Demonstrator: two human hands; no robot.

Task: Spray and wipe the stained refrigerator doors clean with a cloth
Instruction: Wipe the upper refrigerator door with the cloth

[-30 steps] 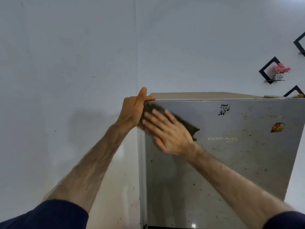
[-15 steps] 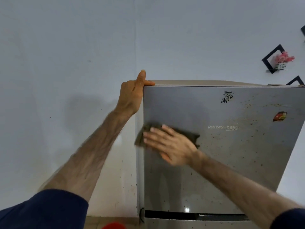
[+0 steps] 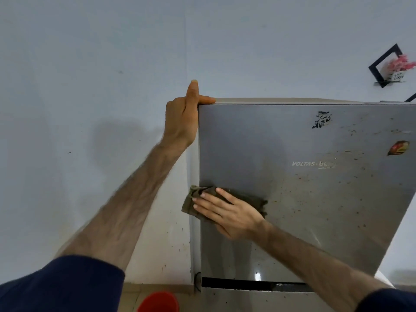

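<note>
Two things matter most here: the crumpled olive-brown cloth (image 3: 225, 202) sits low on the left margin of the grey, glossy upper refrigerator door (image 3: 292, 188), and the brown specks and smears still on that door lie up and to the right of it, thickest toward the far right edge near the red oval sticker (image 3: 399, 147). The cloth's long axis runs roughly level across the door, and its left end hangs a little past the door's edge. The right hand (image 3: 227, 212) lies flat on it, fingers spread and pointing left, pressing it against the metal; this hand is plainly the nearer one to the soiled area, so the next stroke probably has to sweep rightward and upward. The left hand (image 3: 183, 118) is closed over the door's top left corner, thumb raised, seemingly steadying it. Below, a dark gap separates this door from the lower refrigerator door (image 3: 258, 300). No spray bottle shows. Around stand a pale speckled wall (image 3: 90, 86), a black diamond wall shelf with pink flowers (image 3: 391, 66), and a red round object (image 3: 158, 302) on the floor.
</note>
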